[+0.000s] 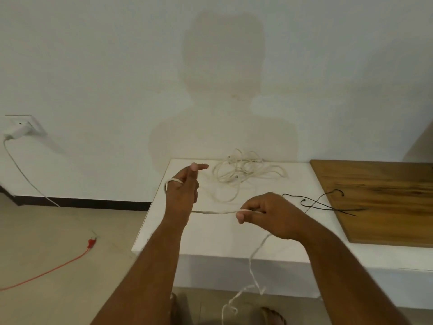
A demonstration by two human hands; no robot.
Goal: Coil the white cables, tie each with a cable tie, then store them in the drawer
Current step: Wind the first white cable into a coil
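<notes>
A white cable runs taut between my two hands above the white cabinet top. My left hand has the cable looped around it, with a turn showing across the back of the hand; the thumb and forefinger point right. My right hand pinches the cable between thumb and fingers. From there the cable drops over the cabinet's front edge toward the floor. A tangled heap of white cable lies at the back of the cabinet top. Black cable ties lie to the right of my right hand.
A brown wooden board covers the right part of the surface. A white plug sits in a wall socket at the left, its cord hanging down. A red cable lies on the floor at the left. My feet show below.
</notes>
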